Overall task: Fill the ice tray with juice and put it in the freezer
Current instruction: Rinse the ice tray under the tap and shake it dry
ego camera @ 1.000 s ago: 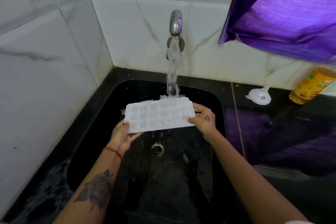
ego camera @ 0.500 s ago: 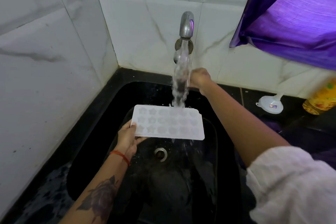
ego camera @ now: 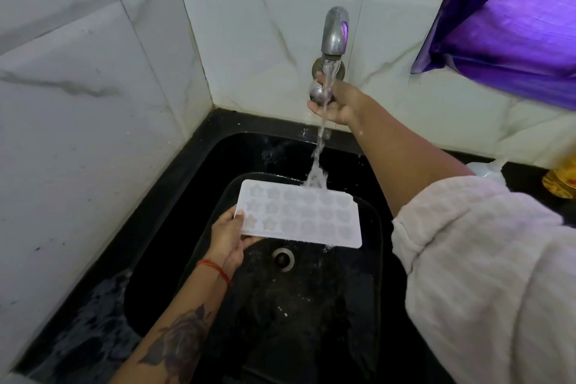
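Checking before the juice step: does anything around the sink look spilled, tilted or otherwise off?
Water from the tap lands on the tray's far edge and runs off its right corner into the sink. The left hand alone grips the tray's left end; the right hand is at the tap knob. Nothing looks damaged.

red thread bracelet (ego camera: 215, 268); rose tattoo (ego camera: 177, 343), white textured sleeve (ego camera: 486, 274)
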